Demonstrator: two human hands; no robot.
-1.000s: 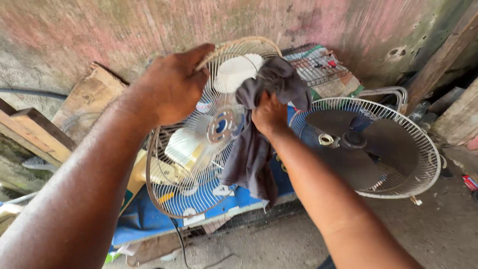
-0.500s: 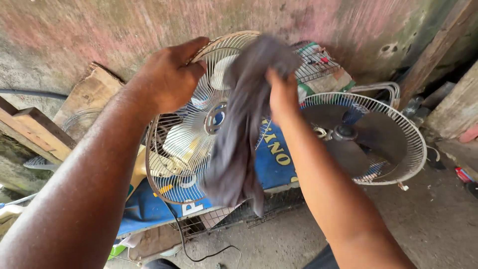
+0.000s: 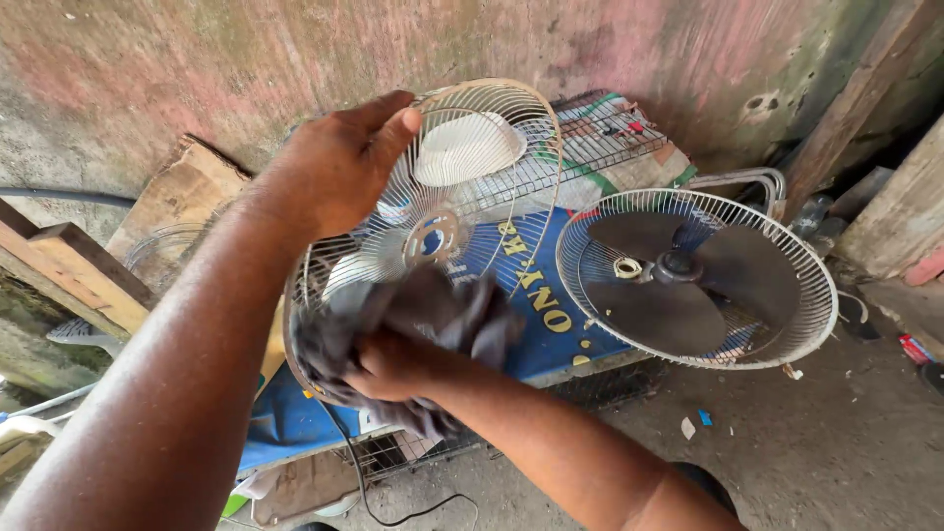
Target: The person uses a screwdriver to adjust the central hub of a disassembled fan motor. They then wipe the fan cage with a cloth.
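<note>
The left hand [image 3: 334, 167] is gripping the wire fan guard [image 3: 423, 236] at its rim while the right hand [image 3: 393, 366], fingers closed on a grey rag [image 3: 442, 315], is wiping its lower part, the upper wires yet unwiped.

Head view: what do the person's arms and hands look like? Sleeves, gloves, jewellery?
Both arms are bare from the frame edge to the fingers: no sleeves in view. The left hand and the right hand wear no gloves, and no rings, watch or wristband show. No markings visible.

Stained pink wall [image 3: 147, 69], dusty concrete floor [image 3: 836, 442], wooden planks [image 3: 59, 265]
</note>
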